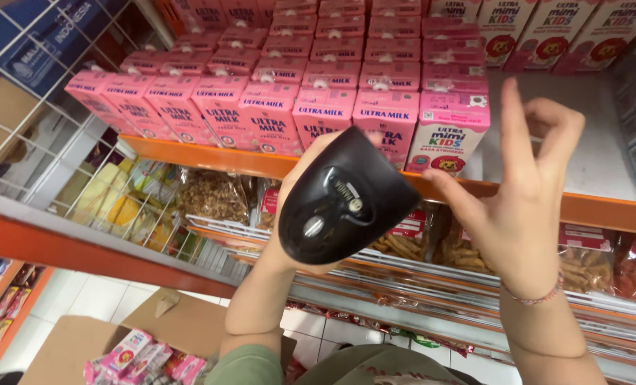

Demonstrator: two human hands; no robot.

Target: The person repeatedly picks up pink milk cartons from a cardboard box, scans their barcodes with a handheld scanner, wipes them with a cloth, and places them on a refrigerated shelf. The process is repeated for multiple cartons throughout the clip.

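My left hand (298, 187) grips a black handheld scanner (343, 199), its rounded head turned toward the camera, in front of the orange shelf edge (211, 158). My right hand (528, 189) is raised just right of the scanner, fingers spread and holding nothing, a thin bracelet at the wrist. Behind both hands, rows of pink milk cartons (272, 114) fill the shelf. One white and pink carton (448, 139) stands at the right end of the front row, just above my right thumb.
A white wire rack (61, 107) stands at left. Bagged snacks (214, 196) hang below the orange shelf. An open cardboard box (75, 342) with small pink cartons (143, 360) sits on the tiled floor. More cartons (546, 32) line the back right.
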